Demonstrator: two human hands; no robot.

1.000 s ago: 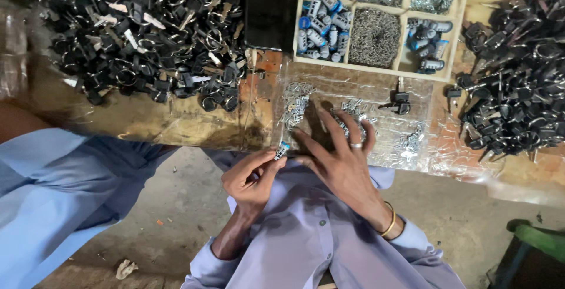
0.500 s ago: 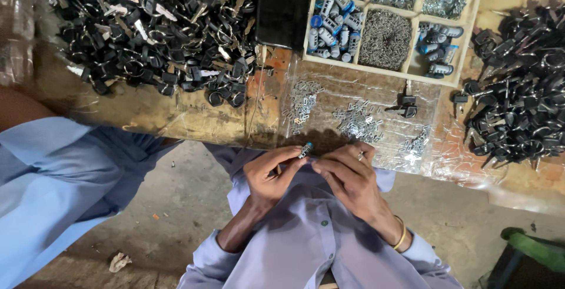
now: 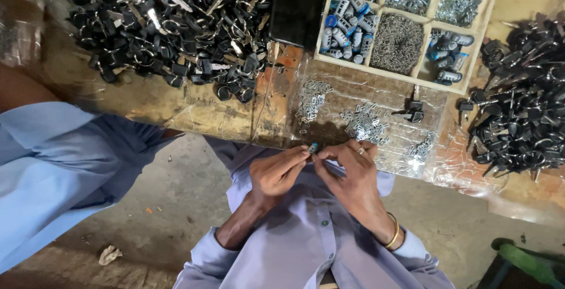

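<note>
Low in the middle of the frame, the left hand (image 3: 276, 174) and right hand (image 3: 353, 180) meet fingertip to fingertip, pinching a small blue-grey cylinder (image 3: 312, 147) between them just below the worktop (image 3: 176, 103) edge. Above lie loose metal clips (image 3: 365, 123), a wooden compartment tray (image 3: 406, 27) upper right, and a heap of black keys (image 3: 170, 24) upper left.

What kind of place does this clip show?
Probably a small assembly workshop for keys or locks. Heaps of black-headed keys cover the workbench, a wooden divided tray holds sorted small metal parts, and both hands pinch a small part.
</note>
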